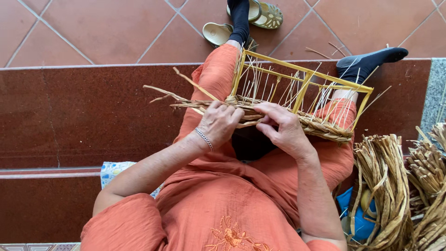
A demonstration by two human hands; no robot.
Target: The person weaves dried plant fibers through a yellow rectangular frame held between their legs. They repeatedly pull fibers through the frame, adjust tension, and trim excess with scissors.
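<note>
While the yellow wooden frame (302, 83) rests across the person's lap, both hands work the braided straw rim (320, 128) along its near edge. Left hand (220, 122) is curled tight around the loose strands, right hand (283, 128) pinches the braid right beside it. Bundles of dried straw (385, 186) sit off to the right.

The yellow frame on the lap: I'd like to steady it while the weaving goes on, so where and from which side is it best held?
Probably the bare top rail of the yellow frame, taken from above on the far side. That rail is a straight, free bar, whereas the near edge is covered by the braid, with the left hand and right hand on it.
</note>
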